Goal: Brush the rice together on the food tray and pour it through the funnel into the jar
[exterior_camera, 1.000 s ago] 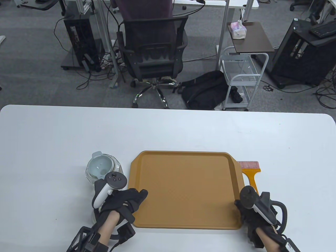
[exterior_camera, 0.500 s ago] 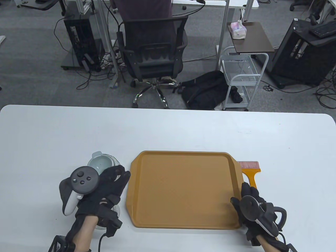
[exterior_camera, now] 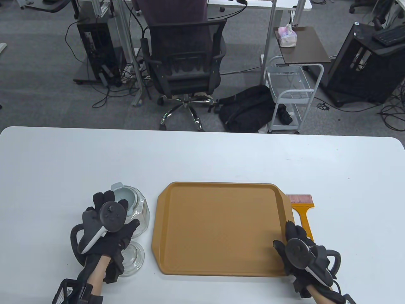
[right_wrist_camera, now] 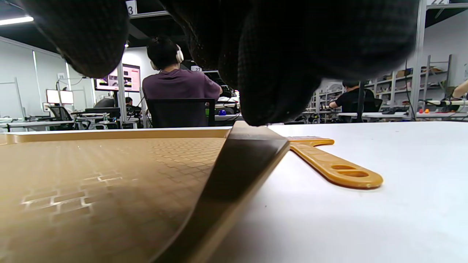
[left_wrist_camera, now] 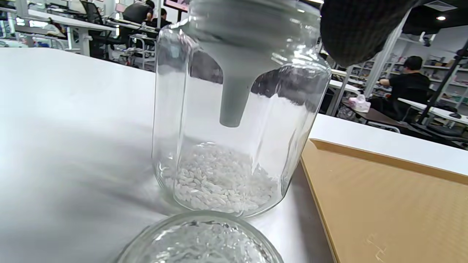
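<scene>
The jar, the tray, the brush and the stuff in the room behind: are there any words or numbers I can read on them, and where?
"3": white sign high up in the right wrist view, partly cut off by the glove.
"27": small sign behind the seated person, too blurred to be sure.
Jar, food tray, brush: no writing shows.
Tissue pack: print too small to read.

A clear glass jar (left_wrist_camera: 234,120) stands upright on the table, a grey funnel (left_wrist_camera: 237,69) seated in its mouth and white rice (left_wrist_camera: 219,182) heaped at its bottom. Just beside it lies the flat tan food tray (exterior_camera: 221,228), with an orange-handled brush (exterior_camera: 302,210) along its far side.
</scene>
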`<action>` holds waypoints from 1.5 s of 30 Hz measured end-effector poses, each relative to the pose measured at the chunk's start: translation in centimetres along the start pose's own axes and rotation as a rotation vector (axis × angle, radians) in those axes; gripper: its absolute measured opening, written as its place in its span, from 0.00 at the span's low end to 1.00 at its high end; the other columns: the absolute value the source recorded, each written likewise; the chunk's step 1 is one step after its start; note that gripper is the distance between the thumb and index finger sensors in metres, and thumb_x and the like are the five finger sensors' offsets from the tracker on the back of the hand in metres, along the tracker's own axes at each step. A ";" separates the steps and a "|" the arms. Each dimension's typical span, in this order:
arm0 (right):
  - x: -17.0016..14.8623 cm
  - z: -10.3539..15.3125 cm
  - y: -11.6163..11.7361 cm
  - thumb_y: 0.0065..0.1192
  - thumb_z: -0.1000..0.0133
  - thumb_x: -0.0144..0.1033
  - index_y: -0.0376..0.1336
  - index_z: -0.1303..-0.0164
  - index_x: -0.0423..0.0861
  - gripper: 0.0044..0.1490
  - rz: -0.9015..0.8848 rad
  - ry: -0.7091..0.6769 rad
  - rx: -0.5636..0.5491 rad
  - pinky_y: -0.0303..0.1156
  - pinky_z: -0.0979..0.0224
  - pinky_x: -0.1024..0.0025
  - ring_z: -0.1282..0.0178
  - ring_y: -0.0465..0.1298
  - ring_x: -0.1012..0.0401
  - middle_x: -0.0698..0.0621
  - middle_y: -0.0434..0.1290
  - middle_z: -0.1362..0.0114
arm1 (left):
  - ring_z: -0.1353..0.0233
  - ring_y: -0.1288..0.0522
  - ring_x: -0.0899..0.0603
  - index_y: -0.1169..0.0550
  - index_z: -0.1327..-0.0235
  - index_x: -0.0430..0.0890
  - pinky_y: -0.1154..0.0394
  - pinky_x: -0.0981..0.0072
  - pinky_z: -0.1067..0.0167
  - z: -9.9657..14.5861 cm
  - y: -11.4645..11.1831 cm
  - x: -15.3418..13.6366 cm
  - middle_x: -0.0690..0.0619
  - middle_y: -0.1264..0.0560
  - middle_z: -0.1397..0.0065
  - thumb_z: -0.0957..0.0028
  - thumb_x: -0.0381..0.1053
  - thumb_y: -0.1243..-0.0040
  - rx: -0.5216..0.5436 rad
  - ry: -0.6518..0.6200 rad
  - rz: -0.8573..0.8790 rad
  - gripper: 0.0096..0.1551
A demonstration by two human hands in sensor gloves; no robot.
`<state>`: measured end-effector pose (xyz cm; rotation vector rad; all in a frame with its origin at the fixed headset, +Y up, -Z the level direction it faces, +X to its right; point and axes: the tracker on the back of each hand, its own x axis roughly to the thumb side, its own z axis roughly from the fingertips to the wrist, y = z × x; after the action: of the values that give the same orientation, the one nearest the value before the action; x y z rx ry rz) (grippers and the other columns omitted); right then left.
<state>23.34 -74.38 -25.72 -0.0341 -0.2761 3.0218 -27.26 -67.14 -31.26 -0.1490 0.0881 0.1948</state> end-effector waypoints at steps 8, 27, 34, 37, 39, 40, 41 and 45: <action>0.0 0.0 0.1 0.64 0.51 0.59 0.61 0.25 0.36 0.51 -0.016 -0.008 0.010 0.81 0.59 0.59 0.56 0.83 0.50 0.35 0.71 0.30 | 0.16 0.65 0.33 0.30 0.32 0.49 0.64 0.32 0.26 0.2 1.1 0.2 0.44 0.57 0.13 0.46 0.62 0.41 0.079 0.057 0.056 0.32; 0.3 0.1 -0.1 0.64 0.50 0.59 0.61 0.26 0.36 0.51 -0.016 -0.017 0.010 0.81 0.58 0.58 0.55 0.83 0.49 0.35 0.71 0.31 | 0.16 0.44 0.30 0.28 0.35 0.56 0.45 0.31 0.26 5.3 8.5 5.5 0.40 0.45 0.14 0.45 0.52 0.39 0.290 -0.127 0.078 0.25; 0.8 0.4 -0.1 0.64 0.50 0.59 0.62 0.27 0.36 0.50 -0.013 -0.032 0.011 0.81 0.58 0.58 0.55 0.83 0.49 0.35 0.71 0.31 | 0.17 0.40 0.31 0.27 0.35 0.60 0.42 0.32 0.26 2.9 4.8 12.0 0.43 0.38 0.17 0.46 0.55 0.39 0.142 -0.213 -0.073 0.24; 0.7 0.5 -0.2 0.64 0.50 0.59 0.62 0.27 0.36 0.50 -0.017 -0.032 0.010 0.81 0.58 0.58 0.55 0.83 0.49 0.35 0.71 0.31 | 0.19 0.35 0.32 0.29 0.33 0.54 0.38 0.34 0.27 0.0 1.7 13.7 0.44 0.35 0.18 0.45 0.53 0.42 0.004 -0.207 -0.024 0.26; 0.7 0.5 -0.1 0.64 0.50 0.58 0.62 0.27 0.36 0.50 -0.018 -0.031 0.009 0.81 0.58 0.58 0.55 0.83 0.49 0.35 0.71 0.31 | 0.22 0.31 0.32 0.32 0.31 0.47 0.36 0.35 0.28 -1.5 0.1 14.3 0.43 0.36 0.19 0.44 0.51 0.47 -0.066 -0.161 0.047 0.27; 0.7 0.5 -0.1 0.64 0.50 0.58 0.62 0.27 0.36 0.50 -0.017 -0.032 0.008 0.81 0.58 0.58 0.55 0.83 0.49 0.35 0.71 0.31 | 0.23 0.30 0.32 0.32 0.31 0.46 0.35 0.35 0.29 -2.1 -0.6 14.5 0.42 0.36 0.19 0.44 0.50 0.48 -0.087 -0.146 0.076 0.27; 0.7 0.5 -0.1 0.64 0.50 0.58 0.62 0.27 0.36 0.50 -0.014 -0.034 0.007 0.81 0.58 0.58 0.55 0.83 0.49 0.35 0.71 0.31 | 0.23 0.30 0.31 0.33 0.31 0.46 0.35 0.35 0.30 -2.9 -1.5 14.7 0.41 0.37 0.19 0.43 0.50 0.49 -0.115 -0.128 0.109 0.27; 0.8 0.5 -0.1 0.64 0.50 0.58 0.62 0.27 0.36 0.50 -0.013 -0.043 0.006 0.81 0.58 0.58 0.55 0.83 0.49 0.35 0.71 0.31 | 0.23 0.30 0.31 0.35 0.30 0.45 0.34 0.36 0.30 -5.0 -3.8 15.2 0.40 0.39 0.19 0.43 0.49 0.51 -0.152 -0.079 0.161 0.27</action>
<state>22.55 -74.27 -25.20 0.0333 -0.2695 3.0128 -12.06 -68.73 -37.15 -0.2859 0.0064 0.3680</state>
